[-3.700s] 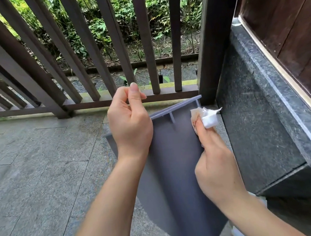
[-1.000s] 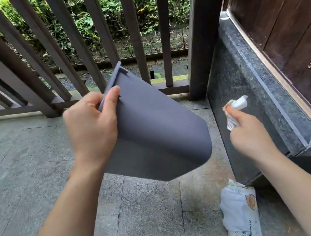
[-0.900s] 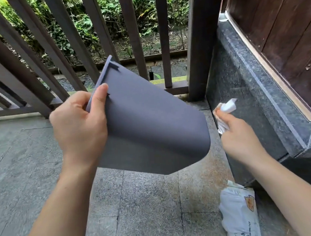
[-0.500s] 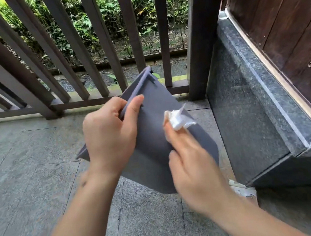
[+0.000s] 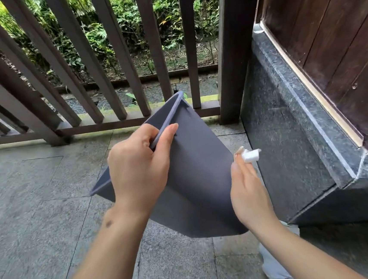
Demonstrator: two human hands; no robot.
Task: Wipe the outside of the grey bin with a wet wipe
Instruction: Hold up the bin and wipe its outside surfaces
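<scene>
Grip: left hand [image 5: 139, 166] clamped on the rim of the grey bin [image 5: 195, 172], held tilted above the floor, mouth far-left | right hand [image 5: 248, 189] pinching the wet wipe [image 5: 250, 155] at the bin's right edge | Change: wipe has slid rightward off the wall's middle | Meaning: stroke likely ending; another face probably follows.

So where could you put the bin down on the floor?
The stone floor left of the grey bin, between the wooden railing and the left hand, looks bare. It is crowded by the dark stone ledge: the right hand with the wet wipe, and a white packet lying below.
</scene>
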